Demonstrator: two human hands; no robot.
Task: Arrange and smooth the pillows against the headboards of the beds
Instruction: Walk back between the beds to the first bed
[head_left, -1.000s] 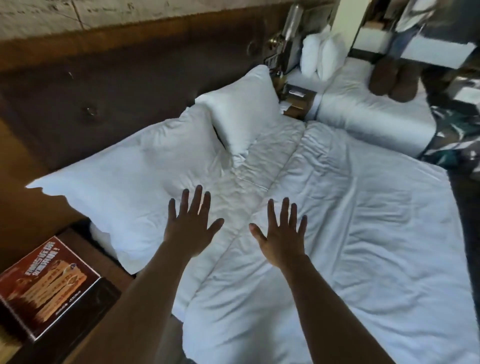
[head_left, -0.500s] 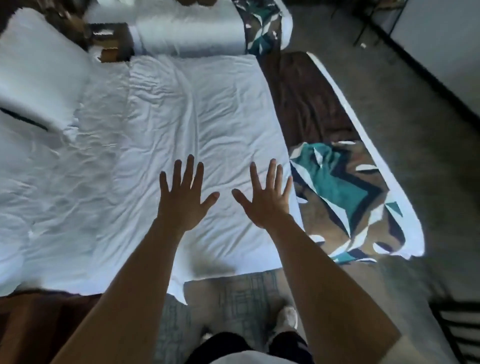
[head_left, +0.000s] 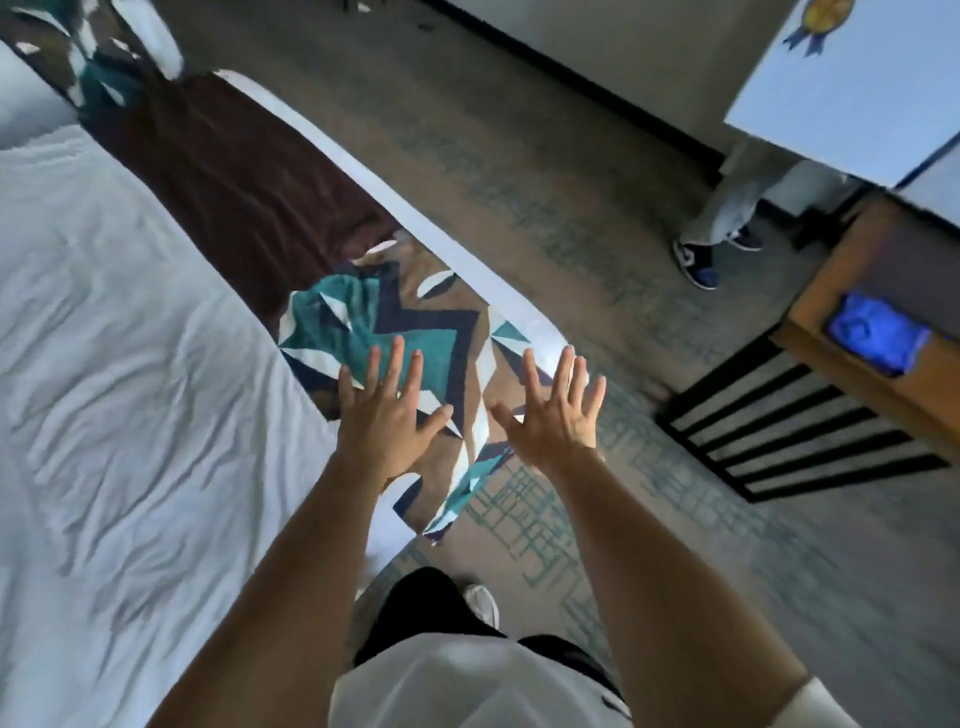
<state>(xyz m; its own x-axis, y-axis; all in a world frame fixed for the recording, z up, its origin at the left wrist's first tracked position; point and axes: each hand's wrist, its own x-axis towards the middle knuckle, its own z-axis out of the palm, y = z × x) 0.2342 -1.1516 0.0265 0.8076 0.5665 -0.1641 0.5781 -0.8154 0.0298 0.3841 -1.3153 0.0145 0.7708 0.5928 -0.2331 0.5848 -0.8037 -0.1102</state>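
My left hand and my right hand are stretched out in front of me, palms down, fingers spread, holding nothing. They hover over the foot corner of the near bed. The bed's wrinkled white duvet fills the left of the view. A brown and teal patterned bed runner crosses the bed's foot, just beyond my left hand. No pillow or headboard is in view.
Patterned carpet lies right of the bed. A black slatted rack and a wooden cabinet with a blue item stand at the right. Another person's legs and dark shoes are near the far wall. My own shoe shows below.
The view has swung from the pillows at the headboard to the foot of the bed and the floor. Both hands stay open and spread throughout.
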